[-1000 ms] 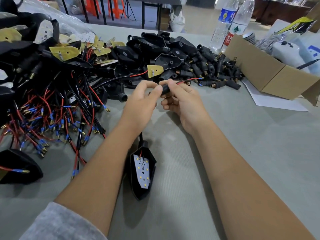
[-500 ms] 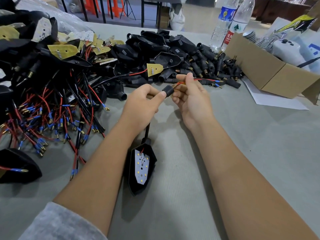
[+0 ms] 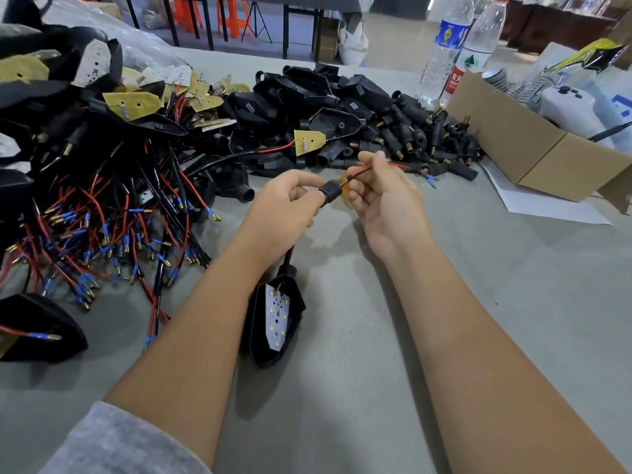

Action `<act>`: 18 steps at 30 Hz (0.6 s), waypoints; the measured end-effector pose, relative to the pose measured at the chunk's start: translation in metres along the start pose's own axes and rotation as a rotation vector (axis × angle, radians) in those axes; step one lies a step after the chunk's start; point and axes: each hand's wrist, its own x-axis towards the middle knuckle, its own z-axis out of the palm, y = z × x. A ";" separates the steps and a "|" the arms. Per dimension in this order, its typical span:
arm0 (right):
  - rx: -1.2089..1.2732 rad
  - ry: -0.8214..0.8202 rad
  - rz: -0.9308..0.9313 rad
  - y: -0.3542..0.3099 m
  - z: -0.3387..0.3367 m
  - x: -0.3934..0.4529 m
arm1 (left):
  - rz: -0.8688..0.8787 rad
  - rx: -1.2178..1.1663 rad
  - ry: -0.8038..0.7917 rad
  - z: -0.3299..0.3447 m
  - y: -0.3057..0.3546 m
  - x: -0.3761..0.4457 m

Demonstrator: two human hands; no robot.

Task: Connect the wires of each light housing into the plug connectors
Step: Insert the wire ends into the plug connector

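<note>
Both hands meet over the middle of the grey felt-like table top. The left hand pinches the ribbed black rubber plug connector between thumb and forefinger, its other fingers curled under. The right hand pinches the thin red wire that comes out of the far end of this connector, through a small metal spring; a black wire seems to run with it, but I cannot tell this surely. The wire's blue-sleeved terminal hangs free to the right.

The black shield-shaped light housing with the white LED board lies on the table near the person, between the forearms, and its black stem leads up toward the left hand.

I judge that the step in hand is drawing the wires of this housing through the connector. The next move probably needs a steady pull on the wire while the left hand keeps the connector fixed, so that the spring does not shift.
</note>
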 end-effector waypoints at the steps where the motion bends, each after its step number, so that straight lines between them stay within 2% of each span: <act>1: -0.016 -0.030 0.008 0.000 0.000 0.000 | 0.004 0.001 -0.005 0.000 0.000 0.000; 5: -0.089 -0.056 -0.026 0.003 0.001 0.001 | -0.009 -0.011 -0.013 0.000 0.001 0.000; 13: 0.007 0.105 -0.062 -0.001 -0.001 0.001 | -0.047 -0.060 -0.132 -0.002 0.010 -0.003; 18: -0.109 0.035 -0.041 0.000 0.004 -0.002 | -0.042 -0.122 -0.135 -0.004 0.014 -0.005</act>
